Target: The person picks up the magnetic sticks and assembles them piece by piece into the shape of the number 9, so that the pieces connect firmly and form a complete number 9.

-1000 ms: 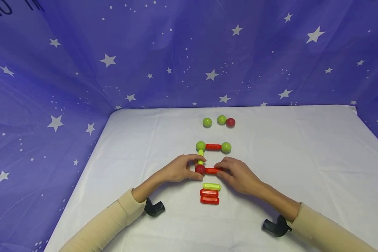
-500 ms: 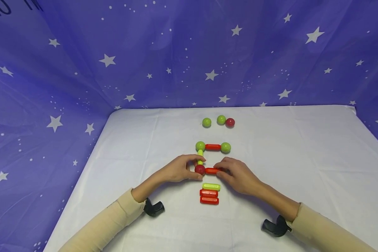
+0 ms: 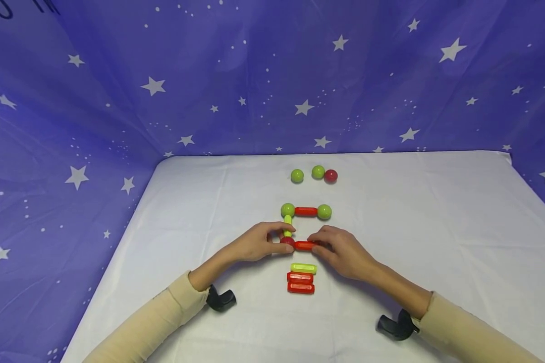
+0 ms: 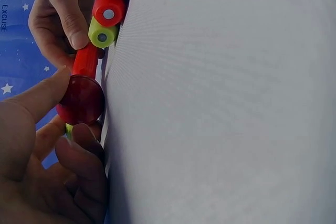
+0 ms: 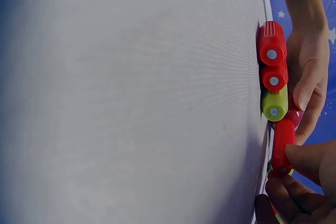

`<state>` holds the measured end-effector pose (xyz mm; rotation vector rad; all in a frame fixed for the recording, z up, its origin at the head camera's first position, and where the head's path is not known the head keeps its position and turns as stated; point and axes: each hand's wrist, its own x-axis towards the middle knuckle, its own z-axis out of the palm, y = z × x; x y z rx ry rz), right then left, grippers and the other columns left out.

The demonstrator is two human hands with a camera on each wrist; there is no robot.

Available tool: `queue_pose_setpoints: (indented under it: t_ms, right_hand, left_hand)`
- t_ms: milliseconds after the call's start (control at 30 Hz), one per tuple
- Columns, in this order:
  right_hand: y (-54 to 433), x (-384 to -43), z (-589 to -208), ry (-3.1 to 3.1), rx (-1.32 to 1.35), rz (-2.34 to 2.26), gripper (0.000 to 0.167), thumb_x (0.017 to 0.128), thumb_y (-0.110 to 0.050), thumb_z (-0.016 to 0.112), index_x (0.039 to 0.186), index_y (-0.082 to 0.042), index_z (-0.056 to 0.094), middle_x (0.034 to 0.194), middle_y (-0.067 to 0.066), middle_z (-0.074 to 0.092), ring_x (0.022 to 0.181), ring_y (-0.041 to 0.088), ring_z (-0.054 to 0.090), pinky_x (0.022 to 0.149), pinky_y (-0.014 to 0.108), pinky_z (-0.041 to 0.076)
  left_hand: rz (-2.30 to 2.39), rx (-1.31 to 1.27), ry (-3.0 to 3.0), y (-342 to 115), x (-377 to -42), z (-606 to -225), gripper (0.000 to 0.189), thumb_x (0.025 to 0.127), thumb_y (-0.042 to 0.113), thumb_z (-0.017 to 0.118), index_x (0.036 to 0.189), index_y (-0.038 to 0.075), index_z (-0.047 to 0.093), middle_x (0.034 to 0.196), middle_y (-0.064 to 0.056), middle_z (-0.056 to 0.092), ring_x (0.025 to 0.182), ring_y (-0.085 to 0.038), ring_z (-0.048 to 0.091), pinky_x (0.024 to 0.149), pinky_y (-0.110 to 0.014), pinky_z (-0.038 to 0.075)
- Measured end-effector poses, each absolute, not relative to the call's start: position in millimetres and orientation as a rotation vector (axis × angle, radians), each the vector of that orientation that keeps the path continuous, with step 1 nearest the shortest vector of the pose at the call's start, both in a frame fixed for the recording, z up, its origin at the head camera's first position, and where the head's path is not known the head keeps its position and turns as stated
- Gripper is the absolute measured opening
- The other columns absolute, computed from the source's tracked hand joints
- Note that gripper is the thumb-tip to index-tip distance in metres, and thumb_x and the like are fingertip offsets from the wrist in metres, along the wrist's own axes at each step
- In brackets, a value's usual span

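Note:
With thumb and fingers, my left hand (image 3: 256, 243) grips a red ball (image 3: 287, 242), its thumb across the near side. My right hand (image 3: 345, 253) pinches the right end of a red magnetic rod (image 3: 303, 245), whose other end touches that ball. In the left wrist view the ball (image 4: 81, 103) and rod (image 4: 85, 60) meet end-on. From the ball, a yellow-green rod (image 3: 288, 221), partly behind left fingers, runs away to a green ball (image 3: 288, 210). A second red rod (image 3: 306, 212) links this to another green ball (image 3: 324, 212) on the right.
Just in front of the hands lie a yellow-green rod (image 3: 303, 268) and two red rods (image 3: 301, 288), side by side. Farther back on the white cloth (image 3: 200, 191) sit a lone green ball (image 3: 297, 175) and a green ball (image 3: 318, 172) beside a red ball (image 3: 331, 176).
My left thumb has shifted slightly away from me, over the near side of the red ball. The right hand and its red rod stay put.

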<state>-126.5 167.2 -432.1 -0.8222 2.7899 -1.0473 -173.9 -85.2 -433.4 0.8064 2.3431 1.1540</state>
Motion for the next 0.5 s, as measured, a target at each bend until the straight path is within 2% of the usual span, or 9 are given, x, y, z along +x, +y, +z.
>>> queue_pose_setpoints:
  t_ms: [233,500]
  right_hand:
    - [170,-130,-425,2.762,-0.801,-1.15,0.021,0.089,-0.007,0.073,0.11,-0.008,0.073,0.091,-0.009,0.063,0.082,0.01,0.057,0.078,0.036,0.05]
    - [178,-140,-413,2.805,-0.696,-1.265,0.019,0.089,-0.004,0.072,0.108,-0.004,0.073,0.094,-0.003,0.067,0.085,0.015,0.062,0.081,0.039,0.053]
  left_hand:
    - [1.149,0.822,2.347,-85,-174,-434,0.044,0.088,0.03,0.076,0.127,0.014,0.064,0.098,0.004,0.06,0.079,-0.016,0.051,0.069,-0.028,0.042]
    - [1.143,0.819,2.353,-85,-174,-434,0.044,0.088,0.031,0.076,0.127,0.014,0.065,0.098,0.004,0.06,0.081,-0.017,0.052,0.07,-0.028,0.042]
